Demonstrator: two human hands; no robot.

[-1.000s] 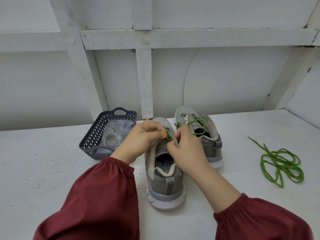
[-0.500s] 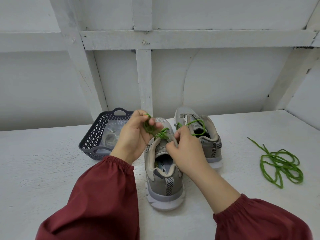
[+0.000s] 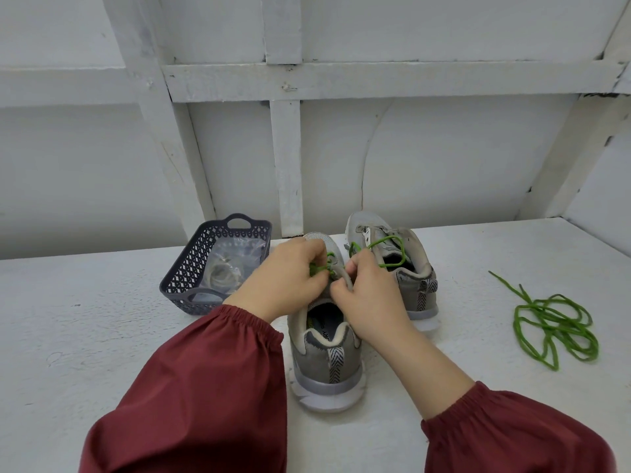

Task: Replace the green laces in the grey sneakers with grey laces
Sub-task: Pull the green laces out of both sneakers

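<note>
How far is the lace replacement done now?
Done: one loose green lace lies on the white table. In hand: left hand pinches the threaded green lace of the near grey sneaker; right hand grips this sneaker. Left: bagged grey laces wait in the dark plastic basket.

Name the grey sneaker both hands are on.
The nearer grey sneaker: left hand pinches its green lace, right hand grips its upper. The other sneaker stands behind, rightward.

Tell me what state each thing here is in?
Near sneaker: upright, green lace partly in.
Left hand: pinches that green lace.
Right hand: grips near sneaker's tongue.
Far sneaker: upright, green strand across opening.
Loose green lace: tangled on table.
Basket: holds a clear bag.
</note>
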